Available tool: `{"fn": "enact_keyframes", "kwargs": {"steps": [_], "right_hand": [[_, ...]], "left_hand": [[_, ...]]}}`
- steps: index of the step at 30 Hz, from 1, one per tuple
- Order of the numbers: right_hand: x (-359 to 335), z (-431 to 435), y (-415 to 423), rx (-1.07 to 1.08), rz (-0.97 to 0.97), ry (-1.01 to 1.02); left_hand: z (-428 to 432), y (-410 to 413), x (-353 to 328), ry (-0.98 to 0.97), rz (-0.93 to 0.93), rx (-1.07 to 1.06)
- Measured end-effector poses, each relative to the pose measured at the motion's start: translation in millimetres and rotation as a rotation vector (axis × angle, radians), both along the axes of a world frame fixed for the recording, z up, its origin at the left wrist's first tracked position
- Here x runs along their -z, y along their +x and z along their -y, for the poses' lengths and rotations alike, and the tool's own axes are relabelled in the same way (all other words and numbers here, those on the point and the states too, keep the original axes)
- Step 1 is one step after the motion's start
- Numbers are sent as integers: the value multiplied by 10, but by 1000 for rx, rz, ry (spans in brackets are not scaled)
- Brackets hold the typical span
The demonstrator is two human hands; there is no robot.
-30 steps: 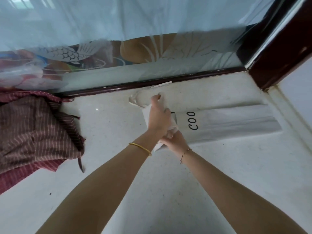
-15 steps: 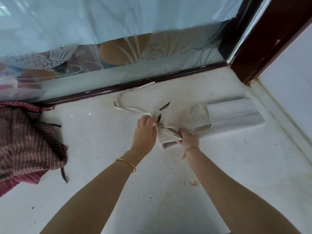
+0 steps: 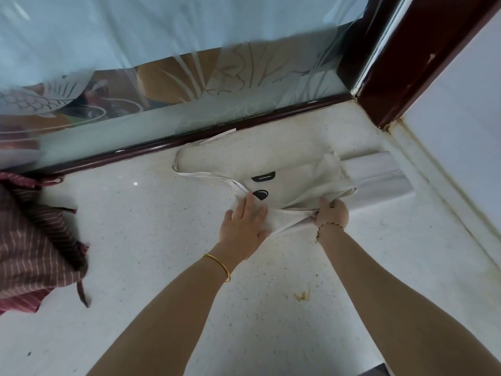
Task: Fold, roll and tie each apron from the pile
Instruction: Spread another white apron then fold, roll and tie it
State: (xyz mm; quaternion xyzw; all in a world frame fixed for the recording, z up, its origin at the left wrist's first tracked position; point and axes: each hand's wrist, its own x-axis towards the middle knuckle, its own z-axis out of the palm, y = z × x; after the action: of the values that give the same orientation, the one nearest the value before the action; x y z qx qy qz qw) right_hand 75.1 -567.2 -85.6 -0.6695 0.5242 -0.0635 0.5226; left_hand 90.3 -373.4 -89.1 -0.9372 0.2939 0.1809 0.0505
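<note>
Our right hand (image 3: 332, 214) curls its fingers round a bunched edge of the cream-white cotton apron with black printed marks (image 3: 292, 185), pinching the cloth just where its near fold meets the speckled white stone counter (image 3: 168, 308). Our left hand (image 3: 244, 222) lies flat, fingers straight and spread, pressing the apron's near left corner down against the counter without gripping it. The apron stretches taut between the two hands along its near edge and spreads away from them toward the window; its far right part lies folded into a long smooth band (image 3: 379, 177) that runs to the right, close to the white wall ledge (image 3: 439, 191). A thin cream strap (image 3: 189, 173) loops out from the cloth to the left of our left hand and curves back toward the dark red-brown window frame (image 3: 162, 147) (its far end touches the frame's base). Two black printed shapes show on the cloth just beyond our left fingertips. Well apart at the left edge sits a heap of maroon striped fabric (image 3: 35, 253) with a dark tie hanging off it. A small orange scrap (image 3: 301, 295) lies on the counter between our forearms.
</note>
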Motion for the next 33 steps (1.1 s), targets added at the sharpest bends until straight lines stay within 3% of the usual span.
{"fn": "enact_keyframes", "kwargs": {"steps": [2,4,6,8,10,13,19,23,25,28,30,33], "right_hand": [[-70,62,2,27,5,-23],[-121,88,-27,-21,-89,-216],[-147,114,-84,-222,-252,-611],[-138,129,-122,-530,-289,-947],[-130,162,-123,-841,-382,-1072],[-188,153,-83,-1096,-560,-913],[-285,-185,-375,-1239,-492,-711],[-236,-452,-607,-1138,-522,-526],[-213,-538,-699,-1049,-537,-395],[-301,-670,-829,-987,-420,-37],[-315,-662,-878,-1021,-292,-37],[-362,-475,-902,-876,-118,-308]], "left_hand": [[51,31,-14,33,-8,-10],[75,58,-22,53,-3,-11],[85,82,-42,76,5,1],[83,113,-70,98,8,18],[50,147,-110,130,11,38],[-66,208,-183,197,19,80],[-339,247,-331,294,103,78],[-322,-11,-320,60,183,-147],[-241,-148,-284,-46,123,-248],[-126,-346,-263,-205,-27,-423],[-85,-429,-238,-203,-72,-419],[-69,-439,-189,-163,-116,-345]]}}
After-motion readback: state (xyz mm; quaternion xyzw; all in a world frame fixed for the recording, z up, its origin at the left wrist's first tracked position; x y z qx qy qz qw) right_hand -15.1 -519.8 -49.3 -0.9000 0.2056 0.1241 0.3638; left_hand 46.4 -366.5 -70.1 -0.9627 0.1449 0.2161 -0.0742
